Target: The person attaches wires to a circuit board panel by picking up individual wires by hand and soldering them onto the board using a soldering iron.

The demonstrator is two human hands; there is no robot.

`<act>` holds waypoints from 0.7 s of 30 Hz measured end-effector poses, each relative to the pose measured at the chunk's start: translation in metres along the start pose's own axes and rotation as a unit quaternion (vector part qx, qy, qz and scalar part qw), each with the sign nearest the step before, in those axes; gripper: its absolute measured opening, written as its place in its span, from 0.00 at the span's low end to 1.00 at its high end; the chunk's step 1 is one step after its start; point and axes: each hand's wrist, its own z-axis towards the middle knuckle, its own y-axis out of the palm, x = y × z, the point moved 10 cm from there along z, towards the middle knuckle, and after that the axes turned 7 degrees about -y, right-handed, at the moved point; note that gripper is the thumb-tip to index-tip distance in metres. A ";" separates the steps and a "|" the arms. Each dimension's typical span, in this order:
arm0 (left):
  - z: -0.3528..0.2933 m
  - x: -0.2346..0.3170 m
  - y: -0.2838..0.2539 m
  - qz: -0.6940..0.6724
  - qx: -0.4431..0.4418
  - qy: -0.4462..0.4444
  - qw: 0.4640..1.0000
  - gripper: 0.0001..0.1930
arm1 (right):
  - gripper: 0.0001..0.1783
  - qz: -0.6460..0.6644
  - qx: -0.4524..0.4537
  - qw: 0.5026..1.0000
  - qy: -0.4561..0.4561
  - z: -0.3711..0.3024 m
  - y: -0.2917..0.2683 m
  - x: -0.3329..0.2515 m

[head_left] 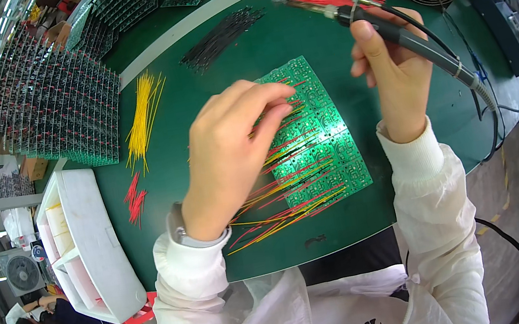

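Circuit-board panel [330, 125]: green, on the table [315, 43], red and yellow wires [295, 213] jutting toward eight o'clock.
Left hand [233, 142]: above the panel's ten o'clock side, thumb and forefinger nearly meeting; cannot tell if they pinch a wire.
Right hand [396, 69]: grasping a soldering iron [397, 36], panel's two o'clock.
Black wires [223, 37]: bundled, panel's eleven o'clock.
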 end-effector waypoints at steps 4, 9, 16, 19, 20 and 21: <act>0.000 0.004 0.016 -0.011 0.000 0.026 1.000 0.05 | 0.18 -0.003 0.007 0.999 0.031 -0.001 -0.030 0.013; -0.003 -0.006 0.028 -0.018 0.008 0.018 1.000 0.05 | 0.18 -0.043 -0.021 0.998 0.036 -0.018 -0.047 0.017; -0.009 0.000 0.042 0.046 0.017 0.062 0.997 0.07 | 0.18 -0.122 -0.042 0.991 0.044 -0.044 -0.061 0.008; -0.012 0.001 0.042 0.057 0.039 0.082 0.994 0.07 | 0.18 -0.126 -0.040 0.988 0.079 -0.053 -0.069 0.009; -0.013 0.002 0.041 0.061 0.047 0.086 0.993 0.07 | 0.19 -0.117 -0.043 0.989 0.080 -0.054 -0.068 0.007; -0.013 0.001 0.042 0.061 0.045 0.085 0.994 0.07 | 0.19 -0.117 -0.043 0.989 0.082 -0.056 -0.069 0.007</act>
